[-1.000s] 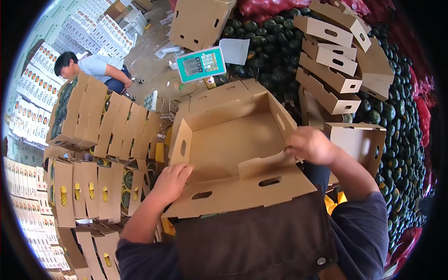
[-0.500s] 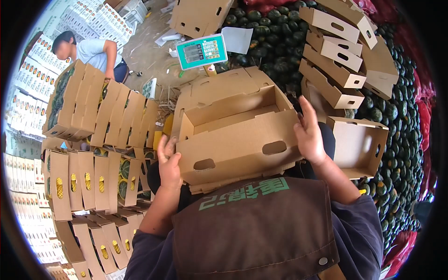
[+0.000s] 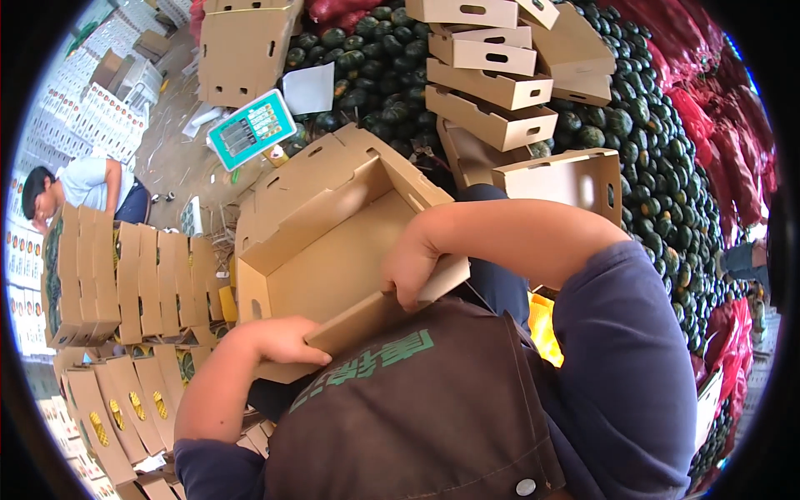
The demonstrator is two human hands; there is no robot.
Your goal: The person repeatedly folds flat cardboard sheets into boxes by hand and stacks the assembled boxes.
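An open, shallow cardboard box lies in front of me, tilted, with nothing inside it. Its near wall leans against my brown apron. My left hand is closed on the left part of that wall, thumb along the edge and the other fingers mostly hidden. Farther right on the same wall, my right hand grips the top edge with bent fingers. Flattened cardboard shows beneath and behind the box.
Beyond the box stands a teal scale. Empty cartons are stacked at the back right, beside a large pile of dark green squashes. Filled cartons line the left, where another person bends over. Red net sacks lie far right.
Both hands have gone from beside the box ends to gripping its near wall. The box has tipped, so its inside now faces me. The view has swung right.
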